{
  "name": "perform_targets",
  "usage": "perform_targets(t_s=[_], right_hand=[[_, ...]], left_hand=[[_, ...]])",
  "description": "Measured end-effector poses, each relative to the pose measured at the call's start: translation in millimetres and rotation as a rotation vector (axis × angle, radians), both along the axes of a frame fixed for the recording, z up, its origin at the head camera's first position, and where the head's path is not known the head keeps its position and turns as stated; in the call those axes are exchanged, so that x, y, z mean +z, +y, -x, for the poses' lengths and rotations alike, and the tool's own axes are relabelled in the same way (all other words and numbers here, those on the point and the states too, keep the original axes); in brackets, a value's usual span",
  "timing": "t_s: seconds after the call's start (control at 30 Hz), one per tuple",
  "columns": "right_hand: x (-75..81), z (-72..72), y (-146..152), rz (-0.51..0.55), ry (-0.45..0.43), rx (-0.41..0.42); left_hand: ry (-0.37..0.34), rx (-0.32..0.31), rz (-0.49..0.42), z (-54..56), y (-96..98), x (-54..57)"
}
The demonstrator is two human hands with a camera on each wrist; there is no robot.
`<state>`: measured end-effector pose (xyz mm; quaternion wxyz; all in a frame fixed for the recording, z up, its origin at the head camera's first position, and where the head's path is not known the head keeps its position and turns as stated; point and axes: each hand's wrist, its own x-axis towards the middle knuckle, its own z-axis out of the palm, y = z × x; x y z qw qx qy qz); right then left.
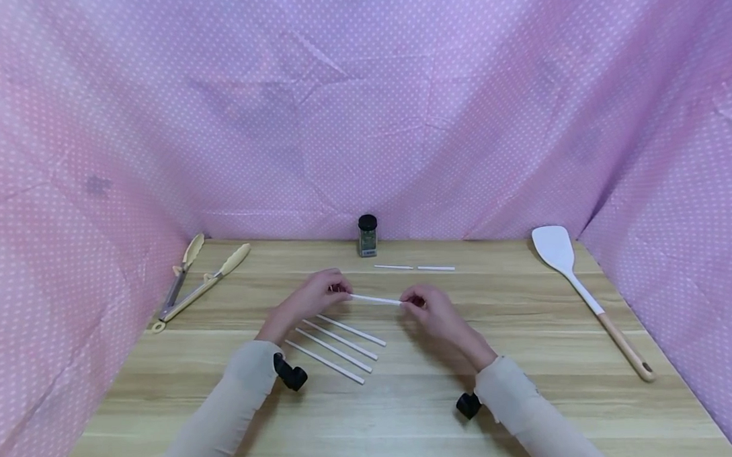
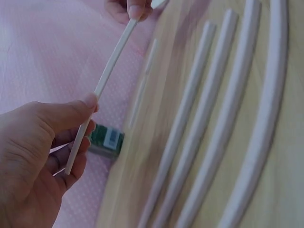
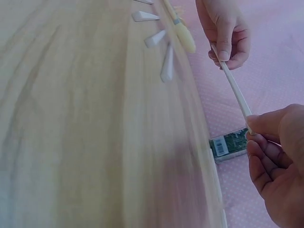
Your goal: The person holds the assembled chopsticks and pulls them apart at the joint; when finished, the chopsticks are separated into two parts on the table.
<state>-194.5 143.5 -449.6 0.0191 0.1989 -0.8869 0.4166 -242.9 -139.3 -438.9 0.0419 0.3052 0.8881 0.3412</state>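
Observation:
A thin white stick is stretched between two hands above the table. My left hand pinches its left end between thumb and fingers; in the left wrist view a short length of the stick pokes out past that thumb. At the other end, the right hand pinches the tip with thumb and forefinger. Several similar white sticks lie side by side on the wood, just below and right of my left wrist. Two shorter white pieces rest end to end farther back.
Behind the hands stands a small jar with a black lid. Spread tongs with cream tips lie at the back left. A white spatula with a wooden handle lies along the right side. Pink dotted cloth surrounds the table.

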Motion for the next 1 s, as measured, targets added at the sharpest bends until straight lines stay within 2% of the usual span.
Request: perform_targets(t_s=[0.3,0.57,0.8,1.0], right_hand=[[7.0,0.7,6,-0.004,0.027,0.013],[11.7,5.4,-2,-0.049,0.080,0.030],[13.5,10.4,-18,-0.077,0.179,0.081],[13.6,12.9,-25,-0.085,0.149,0.059]], left_hand=[[0.070,-0.060,0.019,-3.3,14.9,7.2],[0.072,-0.026,0.011,-5.0,20.5,5.6],[0.078,-0.046,0.002,-5.2,28.7,6.9],[0.078,-0.036,0.012,-6.1,33.4,9.5]])
